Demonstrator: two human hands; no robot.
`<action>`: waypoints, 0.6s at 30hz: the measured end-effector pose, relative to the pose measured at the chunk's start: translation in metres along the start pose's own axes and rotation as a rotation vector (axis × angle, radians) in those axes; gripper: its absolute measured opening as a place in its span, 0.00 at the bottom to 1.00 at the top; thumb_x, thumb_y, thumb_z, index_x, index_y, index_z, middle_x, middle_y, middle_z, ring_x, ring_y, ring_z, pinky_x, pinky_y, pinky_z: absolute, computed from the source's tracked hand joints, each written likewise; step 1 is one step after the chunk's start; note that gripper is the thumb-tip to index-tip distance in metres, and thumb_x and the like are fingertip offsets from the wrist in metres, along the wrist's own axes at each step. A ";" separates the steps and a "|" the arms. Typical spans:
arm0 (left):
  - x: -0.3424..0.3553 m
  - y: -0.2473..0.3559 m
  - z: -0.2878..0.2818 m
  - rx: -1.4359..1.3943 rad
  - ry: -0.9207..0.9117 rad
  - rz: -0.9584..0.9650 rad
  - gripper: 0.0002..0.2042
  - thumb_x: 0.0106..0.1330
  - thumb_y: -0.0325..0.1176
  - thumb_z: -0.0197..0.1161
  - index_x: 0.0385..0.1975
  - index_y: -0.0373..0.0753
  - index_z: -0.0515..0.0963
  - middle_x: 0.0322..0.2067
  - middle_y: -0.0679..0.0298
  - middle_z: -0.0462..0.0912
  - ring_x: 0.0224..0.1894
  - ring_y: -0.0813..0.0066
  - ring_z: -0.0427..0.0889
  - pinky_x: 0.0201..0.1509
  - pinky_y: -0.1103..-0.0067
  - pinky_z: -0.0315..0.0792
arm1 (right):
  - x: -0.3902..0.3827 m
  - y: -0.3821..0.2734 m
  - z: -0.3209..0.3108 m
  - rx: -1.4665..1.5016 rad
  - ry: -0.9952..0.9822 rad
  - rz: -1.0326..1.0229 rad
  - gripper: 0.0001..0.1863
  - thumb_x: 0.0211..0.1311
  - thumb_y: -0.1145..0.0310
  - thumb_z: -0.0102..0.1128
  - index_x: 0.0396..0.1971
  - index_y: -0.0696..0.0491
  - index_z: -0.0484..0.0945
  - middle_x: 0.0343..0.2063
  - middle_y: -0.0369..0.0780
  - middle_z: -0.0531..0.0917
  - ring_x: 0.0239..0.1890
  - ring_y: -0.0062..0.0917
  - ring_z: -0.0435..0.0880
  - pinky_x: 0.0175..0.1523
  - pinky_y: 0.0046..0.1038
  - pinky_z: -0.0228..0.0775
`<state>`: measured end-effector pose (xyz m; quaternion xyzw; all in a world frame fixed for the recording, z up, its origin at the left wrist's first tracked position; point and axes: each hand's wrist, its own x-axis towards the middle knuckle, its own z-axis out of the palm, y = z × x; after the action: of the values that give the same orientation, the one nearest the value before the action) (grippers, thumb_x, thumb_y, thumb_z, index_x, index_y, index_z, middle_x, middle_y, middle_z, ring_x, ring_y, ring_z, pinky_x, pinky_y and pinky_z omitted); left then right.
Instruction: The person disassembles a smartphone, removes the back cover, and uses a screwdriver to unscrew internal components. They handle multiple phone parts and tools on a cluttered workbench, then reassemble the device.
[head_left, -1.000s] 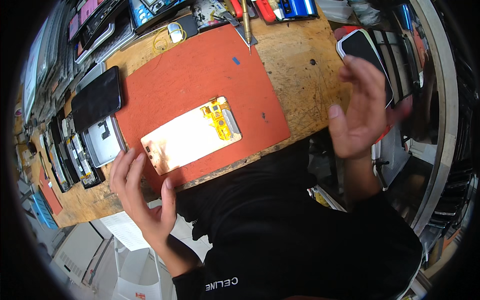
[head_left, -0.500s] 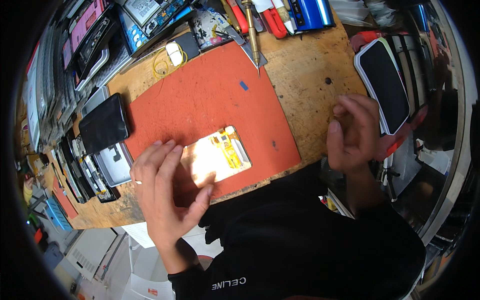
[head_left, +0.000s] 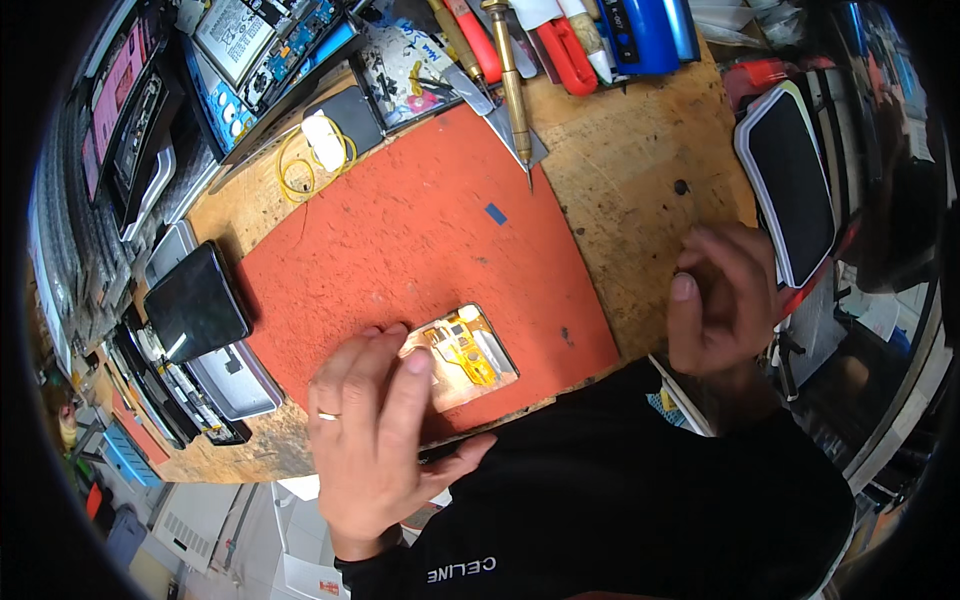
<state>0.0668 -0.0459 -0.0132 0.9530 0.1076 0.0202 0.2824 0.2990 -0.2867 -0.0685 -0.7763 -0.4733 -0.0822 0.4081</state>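
Observation:
A phone screen panel [head_left: 458,392] lies back side up near the front edge of the red mat [head_left: 400,230]. A yellow-gold flex cable [head_left: 465,350] shows on its right half. My left hand [head_left: 365,420] lies over the panel's left end, fingers stretched and thumb apart, hiding that end. A ring sits on one of its fingers. Over the bench to the right of the mat, my right hand [head_left: 725,305] hovers with loosely curled fingers, slightly blurred. A gap shows between its thumb and forefinger, and I see nothing in it. A small blue strip [head_left: 496,214] lies farther up the mat.
A brass-coloured screwdriver [head_left: 515,95] points at the mat's far edge. To the left are a dark phone [head_left: 200,300] and opened phone parts [head_left: 190,390]. A yellow wire [head_left: 285,175] lies beyond the mat. At right stands a white-edged phone screen [head_left: 790,185].
My left hand has moved right, over the left end of the panel. The bright glare on the panel has gone. The whole view has shifted; my right hand stays loosely curled.

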 end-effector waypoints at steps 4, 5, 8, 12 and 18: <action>-0.010 0.016 0.003 0.075 -0.041 0.020 0.48 0.48 0.37 0.86 0.73 0.39 0.69 0.56 0.50 0.80 0.56 0.47 0.79 0.61 0.53 0.71 | -0.002 0.000 0.001 0.083 0.030 0.052 0.17 0.62 0.80 0.64 0.52 0.67 0.83 0.42 0.49 0.84 0.32 0.26 0.83 0.35 0.25 0.76; -0.011 0.019 0.004 0.091 -0.031 0.031 0.48 0.48 0.36 0.85 0.73 0.38 0.69 0.55 0.51 0.80 0.56 0.47 0.79 0.61 0.54 0.71 | -0.002 -0.001 0.003 0.084 0.041 0.050 0.17 0.62 0.81 0.64 0.52 0.67 0.83 0.41 0.49 0.84 0.32 0.26 0.83 0.35 0.25 0.76; -0.011 0.023 0.006 0.144 -0.035 0.038 0.48 0.46 0.32 0.84 0.73 0.37 0.69 0.51 0.52 0.78 0.52 0.50 0.78 0.60 0.55 0.71 | 0.003 -0.005 0.006 0.090 0.073 0.012 0.17 0.60 0.85 0.63 0.51 0.66 0.83 0.40 0.47 0.84 0.33 0.26 0.83 0.39 0.25 0.77; -0.017 0.021 0.002 0.088 0.032 0.083 0.53 0.42 0.28 0.84 0.76 0.38 0.67 0.49 0.53 0.77 0.51 0.49 0.78 0.59 0.57 0.73 | 0.000 -0.028 0.005 0.266 0.134 0.032 0.16 0.62 0.85 0.63 0.51 0.64 0.83 0.38 0.43 0.85 0.34 0.24 0.84 0.40 0.25 0.77; -0.053 0.057 -0.014 0.032 0.213 0.170 0.55 0.44 0.28 0.84 0.79 0.38 0.64 0.50 0.52 0.77 0.52 0.48 0.79 0.56 0.59 0.75 | -0.013 -0.084 0.006 1.185 -0.630 0.559 0.31 0.89 0.51 0.37 0.58 0.65 0.80 0.42 0.47 0.89 0.39 0.27 0.88 0.48 0.28 0.82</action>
<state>0.0251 -0.0962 0.0303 0.9555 0.0561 0.1437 0.2515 0.2231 -0.2727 -0.0324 -0.5035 -0.3176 0.5229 0.6101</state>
